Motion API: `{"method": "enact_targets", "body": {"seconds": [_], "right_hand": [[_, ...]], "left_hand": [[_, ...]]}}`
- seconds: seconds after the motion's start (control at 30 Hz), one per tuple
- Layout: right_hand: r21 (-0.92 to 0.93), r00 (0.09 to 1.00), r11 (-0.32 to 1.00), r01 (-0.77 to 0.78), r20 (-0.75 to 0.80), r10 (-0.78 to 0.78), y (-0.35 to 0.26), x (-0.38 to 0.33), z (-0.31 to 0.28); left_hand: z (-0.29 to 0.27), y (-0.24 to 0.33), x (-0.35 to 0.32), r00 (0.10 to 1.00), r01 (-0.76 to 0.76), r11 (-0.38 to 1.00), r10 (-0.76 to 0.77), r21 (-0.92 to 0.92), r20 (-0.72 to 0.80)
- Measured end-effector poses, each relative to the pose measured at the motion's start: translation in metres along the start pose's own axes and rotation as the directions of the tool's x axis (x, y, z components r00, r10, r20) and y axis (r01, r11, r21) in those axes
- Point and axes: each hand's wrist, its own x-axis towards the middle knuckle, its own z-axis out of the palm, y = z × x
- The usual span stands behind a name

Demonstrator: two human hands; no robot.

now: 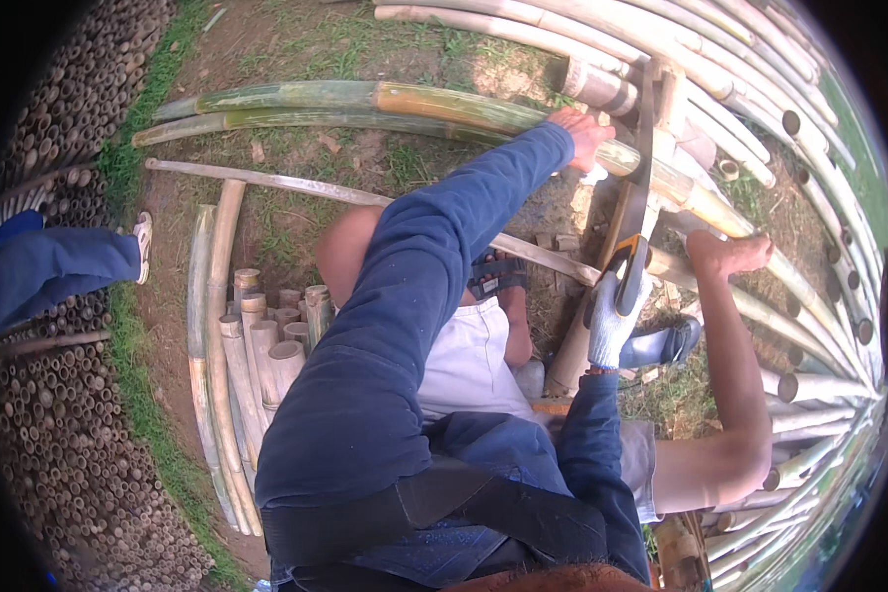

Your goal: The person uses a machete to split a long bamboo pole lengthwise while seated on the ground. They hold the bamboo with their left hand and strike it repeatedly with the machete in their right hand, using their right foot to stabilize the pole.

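Note:
A long green bamboo pole (444, 104) runs from the far left toward the right. My bare left hand (582, 136) is closed round it, just left of a handsaw (647, 138). The gloved right hand (617, 314) grips the saw by its orange and black handle (629, 259). Its blade points away from me and crosses the pole; whether the teeth have cut in is too small to tell. My bare right foot (728, 253) presses on the pole to the right of the blade. A bamboo support (587, 340) slants below the saw.
Many bamboo poles (809, 387) are stacked along the right and far side. Short bamboo pieces (261, 335) stand at the left near a thin bamboo strip (296, 184). A black sandal (666, 343) lies near the glove. Another person's leg (69, 266) shows at far left.

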Motion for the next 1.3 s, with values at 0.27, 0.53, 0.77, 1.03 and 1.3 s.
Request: {"method": "enact_targets", "body": {"seconds": [0.27, 0.53, 0.77, 1.03, 1.3], "right_hand": [[0.013, 0.995, 0.996, 0.092, -0.025, -0.092, -0.062, 0.001, -0.008], [0.085, 0.993, 0.996, 0.026, -0.116, -0.016, -0.068, 0.000, -0.010], [-0.013, 0.998, 0.998, 0.058, -0.018, -0.058, -0.072, -0.006, -0.017], [0.065, 1.000, 0.998, 0.011, 0.016, -0.012, -0.076, -0.005, -0.018], [-0.006, 0.996, 0.998, 0.067, -0.064, -0.067, -0.095, 0.011, -0.025]], "left_hand": [[-0.016, 0.000, 0.001, 0.984, 0.092, 0.994, -0.101, 0.065, 0.150], [-0.019, 0.001, 0.006, 0.987, 0.079, 0.995, -0.087, 0.060, 0.133], [-0.023, 0.005, 0.004, 0.984, 0.076, 0.992, -0.092, 0.106, 0.155], [0.009, 0.017, 0.008, 0.998, -0.003, 0.995, 0.011, 0.102, -0.069], [0.005, 0.020, 0.018, 0.999, 0.017, 0.995, -0.013, 0.096, -0.039]]}}
